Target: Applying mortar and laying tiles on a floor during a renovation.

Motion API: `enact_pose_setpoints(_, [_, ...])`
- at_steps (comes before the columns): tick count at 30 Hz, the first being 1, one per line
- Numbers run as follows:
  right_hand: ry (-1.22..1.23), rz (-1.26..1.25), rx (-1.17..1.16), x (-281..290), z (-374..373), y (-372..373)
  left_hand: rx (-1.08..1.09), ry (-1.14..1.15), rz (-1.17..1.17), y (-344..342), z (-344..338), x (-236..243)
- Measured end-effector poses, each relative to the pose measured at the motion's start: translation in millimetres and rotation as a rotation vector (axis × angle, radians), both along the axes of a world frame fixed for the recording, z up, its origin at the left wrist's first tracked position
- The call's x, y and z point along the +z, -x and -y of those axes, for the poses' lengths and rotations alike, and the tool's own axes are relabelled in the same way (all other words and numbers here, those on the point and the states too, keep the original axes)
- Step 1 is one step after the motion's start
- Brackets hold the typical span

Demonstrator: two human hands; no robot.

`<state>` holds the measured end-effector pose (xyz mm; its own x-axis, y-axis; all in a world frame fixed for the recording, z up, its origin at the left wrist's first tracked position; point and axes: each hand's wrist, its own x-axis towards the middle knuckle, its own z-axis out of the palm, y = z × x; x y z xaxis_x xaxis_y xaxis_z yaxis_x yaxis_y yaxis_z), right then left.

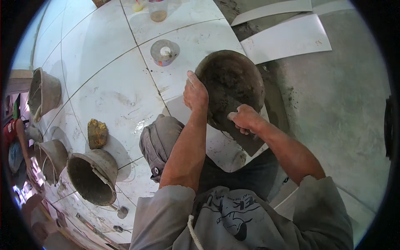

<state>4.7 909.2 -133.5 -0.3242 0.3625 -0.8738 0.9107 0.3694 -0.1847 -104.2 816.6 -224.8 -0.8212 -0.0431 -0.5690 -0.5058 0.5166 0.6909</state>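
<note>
A dark, dirty bucket [261, 83] is in front of me, tipped so that its mouth faces me. Wet grey-brown mortar [233, 79] coats its inside. My left hand [196, 92] is closed on the left side of its rim, thumb pointing up. With my right hand [246, 119] I grip a trowel at the bucket's near right edge. The trowel's grey blade [231, 102] reaches into the mortar; its handle is mostly hidden in my fist. White tile pieces lie under and around the bucket.
Three more buckets stand at the left, the nearest [93, 177] beside a yellowish-brown stone [97, 133]. A clear plastic container [164, 53] sits on the white tiles beyond my left hand. Cut white tiles [287, 39] lie at the far right, next to grey concrete floor [333, 104]. Another person's arm [25, 146] shows far left.
</note>
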Motion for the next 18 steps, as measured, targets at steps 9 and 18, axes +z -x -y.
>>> enact_pose_setpoints(9, [0.082, -0.118, -0.158, -20.1, -10.0, -4.2, 0.037, -0.086, 0.002, -1.3, -1.0, -12.1])
enact_pose_setpoints(18, [0.318, -0.26, -0.576, -22.2, -21.8, -17.3, 0.085, -0.129, -0.104, -5.0, -0.5, -18.3])
